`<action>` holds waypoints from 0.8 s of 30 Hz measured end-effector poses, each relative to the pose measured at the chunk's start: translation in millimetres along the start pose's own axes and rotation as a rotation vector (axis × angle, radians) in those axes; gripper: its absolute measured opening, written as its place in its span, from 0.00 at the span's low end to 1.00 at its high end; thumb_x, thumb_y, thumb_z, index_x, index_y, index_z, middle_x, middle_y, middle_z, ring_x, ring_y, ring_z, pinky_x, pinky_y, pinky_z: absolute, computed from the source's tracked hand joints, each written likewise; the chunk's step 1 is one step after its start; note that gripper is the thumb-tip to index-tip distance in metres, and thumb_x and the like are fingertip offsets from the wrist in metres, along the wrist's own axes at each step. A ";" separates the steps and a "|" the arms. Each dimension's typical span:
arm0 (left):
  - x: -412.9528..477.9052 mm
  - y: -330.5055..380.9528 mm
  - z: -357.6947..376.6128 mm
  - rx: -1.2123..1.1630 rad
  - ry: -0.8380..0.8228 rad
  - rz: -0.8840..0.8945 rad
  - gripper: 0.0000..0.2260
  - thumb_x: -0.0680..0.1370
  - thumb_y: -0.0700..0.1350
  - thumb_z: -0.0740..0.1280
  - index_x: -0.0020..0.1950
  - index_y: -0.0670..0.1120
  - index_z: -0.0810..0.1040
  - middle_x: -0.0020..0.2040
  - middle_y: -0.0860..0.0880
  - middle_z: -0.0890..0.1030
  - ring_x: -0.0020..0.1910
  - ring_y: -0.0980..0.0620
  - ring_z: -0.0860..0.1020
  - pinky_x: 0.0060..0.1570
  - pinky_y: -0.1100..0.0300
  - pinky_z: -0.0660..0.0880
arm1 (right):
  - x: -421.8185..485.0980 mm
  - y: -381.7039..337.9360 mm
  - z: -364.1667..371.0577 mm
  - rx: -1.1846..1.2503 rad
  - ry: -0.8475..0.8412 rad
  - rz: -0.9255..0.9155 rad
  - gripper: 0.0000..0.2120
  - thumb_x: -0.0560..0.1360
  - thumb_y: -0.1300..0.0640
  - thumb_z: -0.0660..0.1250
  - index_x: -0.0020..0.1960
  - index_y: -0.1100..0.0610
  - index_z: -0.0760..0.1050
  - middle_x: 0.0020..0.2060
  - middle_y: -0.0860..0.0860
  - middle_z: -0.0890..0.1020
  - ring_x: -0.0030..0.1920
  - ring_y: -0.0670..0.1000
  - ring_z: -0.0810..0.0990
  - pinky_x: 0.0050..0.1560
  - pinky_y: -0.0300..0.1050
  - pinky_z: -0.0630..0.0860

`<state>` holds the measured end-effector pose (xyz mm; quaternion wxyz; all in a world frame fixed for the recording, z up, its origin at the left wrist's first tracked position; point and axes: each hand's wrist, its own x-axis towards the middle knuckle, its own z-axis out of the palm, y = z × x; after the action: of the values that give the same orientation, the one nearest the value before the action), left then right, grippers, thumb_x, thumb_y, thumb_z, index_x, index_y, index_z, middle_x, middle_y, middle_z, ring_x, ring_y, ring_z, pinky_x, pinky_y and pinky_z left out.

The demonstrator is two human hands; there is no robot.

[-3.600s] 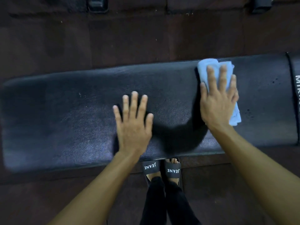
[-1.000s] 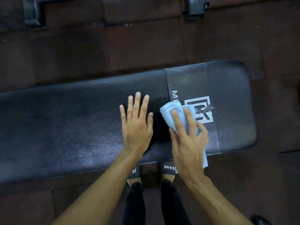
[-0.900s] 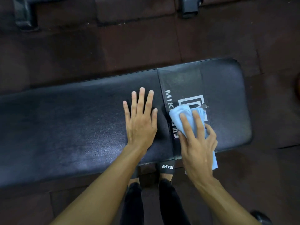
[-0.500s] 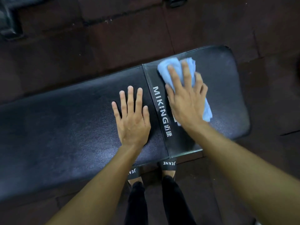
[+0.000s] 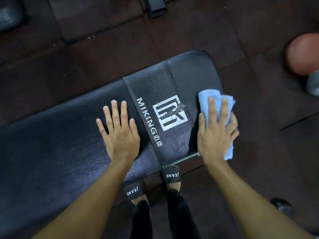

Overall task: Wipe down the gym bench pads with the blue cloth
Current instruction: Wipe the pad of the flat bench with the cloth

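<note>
The long black bench pad runs from the left edge to its rounded right end. My left hand lies flat on it with fingers spread, just left of the white MIKING logo. At the pad's right end my right hand presses the folded blue cloth onto the surface. Its index and middle fingers lie straight on top, and the outer fingers curl over the cloth's right edge. Part of the cloth hangs past the pad's near corner.
Dark rubber floor tiles surround the bench. An orange ball and a grey object sit on the floor at the right. A metal equipment foot stands beyond the bench. My sandalled feet are tucked under its near edge.
My right hand has slid the cloth from the far side of the logo panel rightward to the pad's end. The left hand has stayed flat beside the logo.
</note>
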<state>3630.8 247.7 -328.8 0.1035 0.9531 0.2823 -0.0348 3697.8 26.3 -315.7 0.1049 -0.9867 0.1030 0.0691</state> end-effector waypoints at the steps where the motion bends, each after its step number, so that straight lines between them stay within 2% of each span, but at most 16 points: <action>1: -0.2 0.2 -0.5 -0.004 0.000 0.002 0.25 0.84 0.51 0.48 0.81 0.52 0.50 0.81 0.51 0.50 0.80 0.48 0.46 0.77 0.41 0.45 | -14.6 1.6 1.4 0.015 -0.007 0.002 0.25 0.82 0.40 0.55 0.79 0.38 0.57 0.81 0.44 0.55 0.69 0.59 0.62 0.65 0.62 0.64; 4: 0.3 0.7 -0.7 -0.009 0.002 0.002 0.24 0.83 0.51 0.48 0.81 0.52 0.50 0.81 0.51 0.50 0.80 0.48 0.46 0.77 0.41 0.45 | -55.4 1.4 8.1 0.018 -0.031 -0.056 0.26 0.82 0.40 0.55 0.79 0.38 0.57 0.80 0.44 0.55 0.68 0.59 0.61 0.64 0.63 0.64; 7: 1.3 -0.7 -0.1 0.000 0.013 0.002 0.24 0.84 0.51 0.48 0.80 0.52 0.51 0.81 0.51 0.51 0.80 0.48 0.47 0.77 0.41 0.46 | -77.8 -11.7 17.0 -0.019 -0.025 -0.230 0.26 0.80 0.41 0.58 0.77 0.39 0.61 0.80 0.47 0.60 0.69 0.60 0.62 0.63 0.58 0.61; 11: 3.1 -0.9 0.8 -0.002 0.022 0.005 0.24 0.83 0.51 0.49 0.80 0.52 0.51 0.81 0.51 0.51 0.80 0.48 0.48 0.77 0.41 0.46 | -41.9 -41.6 23.3 -0.071 0.036 -0.563 0.24 0.81 0.43 0.60 0.77 0.41 0.65 0.78 0.48 0.65 0.68 0.60 0.65 0.61 0.56 0.65; 13: 3.5 -1.6 1.2 -0.002 0.023 0.001 0.24 0.83 0.51 0.49 0.80 0.52 0.52 0.81 0.51 0.52 0.80 0.48 0.48 0.77 0.42 0.46 | -6.3 -59.1 24.8 -0.086 0.054 -0.653 0.23 0.82 0.43 0.60 0.76 0.42 0.66 0.78 0.49 0.66 0.67 0.60 0.65 0.60 0.56 0.64; 16: 3.1 -2.3 1.5 0.004 0.022 0.002 0.25 0.83 0.52 0.48 0.80 0.52 0.52 0.81 0.51 0.51 0.80 0.49 0.48 0.77 0.42 0.46 | 54.4 -83.5 17.0 -0.091 0.026 -0.634 0.23 0.83 0.43 0.56 0.77 0.42 0.63 0.79 0.49 0.63 0.69 0.62 0.66 0.61 0.56 0.61; 19: 3.3 -2.3 1.5 -0.002 0.006 0.003 0.25 0.83 0.52 0.47 0.81 0.53 0.51 0.81 0.51 0.50 0.80 0.49 0.46 0.77 0.43 0.44 | 104.1 -81.9 5.3 -0.059 -0.012 -0.434 0.25 0.83 0.40 0.52 0.79 0.40 0.58 0.81 0.47 0.56 0.72 0.63 0.64 0.65 0.58 0.60; 21: 1.7 -2.2 1.7 0.001 0.002 0.002 0.25 0.83 0.52 0.47 0.81 0.53 0.50 0.81 0.51 0.50 0.80 0.49 0.46 0.77 0.43 0.44 | 108.6 -67.8 1.3 -0.060 0.021 -0.344 0.25 0.83 0.38 0.51 0.79 0.39 0.57 0.81 0.47 0.56 0.72 0.62 0.64 0.65 0.61 0.62; 24: -0.4 -2.3 1.3 0.000 0.006 0.001 0.25 0.83 0.52 0.47 0.80 0.52 0.50 0.81 0.51 0.50 0.80 0.49 0.46 0.77 0.42 0.45 | 74.8 -47.9 0.5 -0.074 0.030 -0.363 0.26 0.83 0.38 0.51 0.80 0.41 0.55 0.81 0.47 0.54 0.74 0.63 0.63 0.66 0.62 0.64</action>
<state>3629.2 249.1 -330.5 0.1025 0.9534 0.2820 -0.0321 3780.7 58.1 -318.8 0.0778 -0.9932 -0.0779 0.0379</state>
